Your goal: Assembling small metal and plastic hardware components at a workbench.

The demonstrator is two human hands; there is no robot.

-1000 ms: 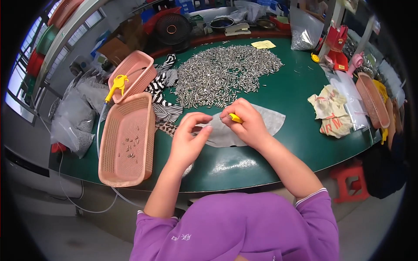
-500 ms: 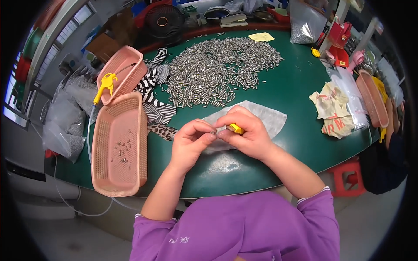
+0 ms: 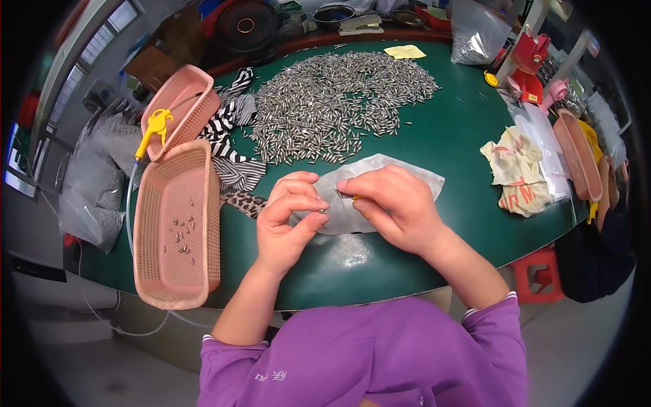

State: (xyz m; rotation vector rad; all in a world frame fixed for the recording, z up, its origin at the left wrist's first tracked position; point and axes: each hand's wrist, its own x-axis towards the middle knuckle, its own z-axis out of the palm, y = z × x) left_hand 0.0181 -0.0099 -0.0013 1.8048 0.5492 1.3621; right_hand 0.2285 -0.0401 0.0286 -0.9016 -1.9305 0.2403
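My left hand [image 3: 283, 217] pinches a small metal pin [image 3: 323, 210] between thumb and forefinger, the other fingers curled behind. Closed around a small yellow utility knife [image 3: 357, 197], my right hand [image 3: 400, 207] keeps most of its handle hidden; a short metal blade pokes out toward the left hand. A narrow gap separates the two hands. Both are over a pale grey cloth [image 3: 424, 178] lying on the green table. Beyond them spreads a large heap of small silvery metal pins [image 3: 319, 112].
At left stands a pink basket [image 3: 142, 271] with several pins inside. Behind it, a second pink basket [image 3: 207, 102] carries a yellow air gun [image 3: 157, 125]. Striped rags [image 3: 237, 173] lie beside them. A crumpled cream cloth [image 3: 519, 166] and a red stool [image 3: 539, 277] are at right.
My hands have drawn apart a little. The right hand has turned the knife, so less yellow and more of the metal blade shows. The view has shifted slightly.
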